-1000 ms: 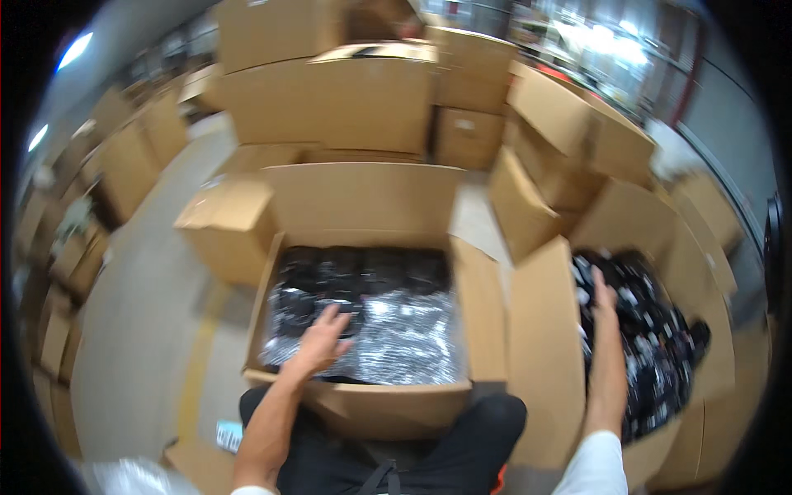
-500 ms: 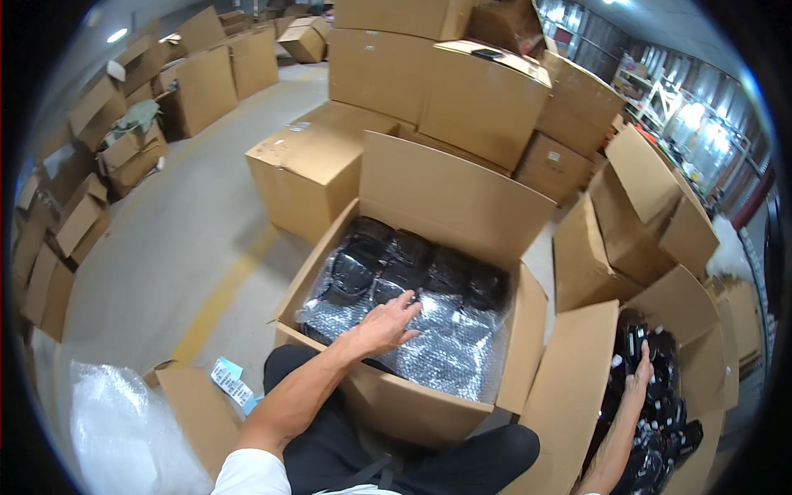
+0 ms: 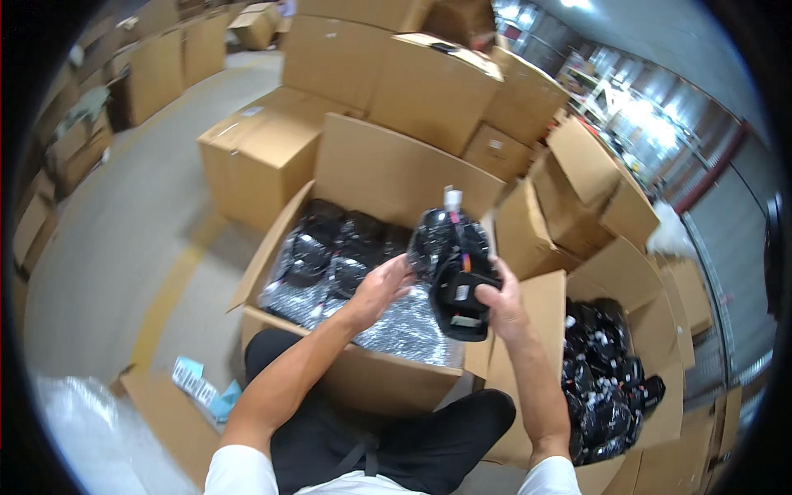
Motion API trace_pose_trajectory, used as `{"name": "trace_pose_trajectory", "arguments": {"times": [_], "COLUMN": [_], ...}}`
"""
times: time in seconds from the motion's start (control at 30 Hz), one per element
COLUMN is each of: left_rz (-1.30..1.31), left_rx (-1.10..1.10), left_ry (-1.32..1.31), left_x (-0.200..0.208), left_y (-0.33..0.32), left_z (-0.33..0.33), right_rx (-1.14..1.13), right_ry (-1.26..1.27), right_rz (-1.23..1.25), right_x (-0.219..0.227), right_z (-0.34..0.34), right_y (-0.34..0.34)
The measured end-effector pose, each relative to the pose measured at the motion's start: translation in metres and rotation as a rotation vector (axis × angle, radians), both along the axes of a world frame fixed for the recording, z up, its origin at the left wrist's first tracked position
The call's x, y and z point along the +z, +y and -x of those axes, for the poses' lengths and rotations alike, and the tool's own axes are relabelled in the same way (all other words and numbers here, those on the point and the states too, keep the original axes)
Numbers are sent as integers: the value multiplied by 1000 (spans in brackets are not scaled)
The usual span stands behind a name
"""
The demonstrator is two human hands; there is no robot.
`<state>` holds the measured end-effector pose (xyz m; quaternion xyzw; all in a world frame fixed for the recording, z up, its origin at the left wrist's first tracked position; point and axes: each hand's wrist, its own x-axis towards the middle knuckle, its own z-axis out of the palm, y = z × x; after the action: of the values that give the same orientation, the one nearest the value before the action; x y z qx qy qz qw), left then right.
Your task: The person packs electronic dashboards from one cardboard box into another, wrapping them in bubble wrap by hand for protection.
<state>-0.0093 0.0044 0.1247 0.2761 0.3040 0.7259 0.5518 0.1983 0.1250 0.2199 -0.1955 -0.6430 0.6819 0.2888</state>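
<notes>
My right hand [image 3: 505, 307] grips a black cap-shaped item [image 3: 462, 276] in clear plastic, its thumb across the lower end. A white tag sticks up from the item's top, and small coloured stickers mark its middle. It hangs above the right part of an open cardboard box [image 3: 388, 379] in front of me. My left hand [image 3: 384, 289] is over the box, fingers stretched toward the item's left side; contact cannot be made out. Inside the box, black bagged items [image 3: 318, 247] fill the back and left, with clear bubble wrap [image 3: 396, 334] over the front.
An open carton [image 3: 652, 437] on my right holds many similar black bagged items [image 3: 606, 396]. Closed cartons [image 3: 330, 62] are stacked behind the middle box. Clear plastic film [image 3: 99, 437] lies at the lower left, beside a cardboard flap and a blue-and-white paper [image 3: 202, 388].
My right hand has come out of the right carton, bringing a black bagged item over the middle box. My left hand has lifted from the bubble wrap. The view has shifted right.
</notes>
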Motion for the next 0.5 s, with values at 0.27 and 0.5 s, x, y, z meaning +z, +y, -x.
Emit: {"name": "trace_pose_trajectory", "arguments": {"times": [0.27,0.5], "left_rz": [184,209], "left_rx": [371,421], "left_ry": [-329,-305], "left_x": [-33,-46], "left_y": [-35,-46], "left_z": [63,88], "right_rx": [-322,-157], "right_ry": [-222,-255], "right_rz": [-268,-230], "right_x": [-65,-46], "right_z": [134,153], "right_y": [-63,-119]}}
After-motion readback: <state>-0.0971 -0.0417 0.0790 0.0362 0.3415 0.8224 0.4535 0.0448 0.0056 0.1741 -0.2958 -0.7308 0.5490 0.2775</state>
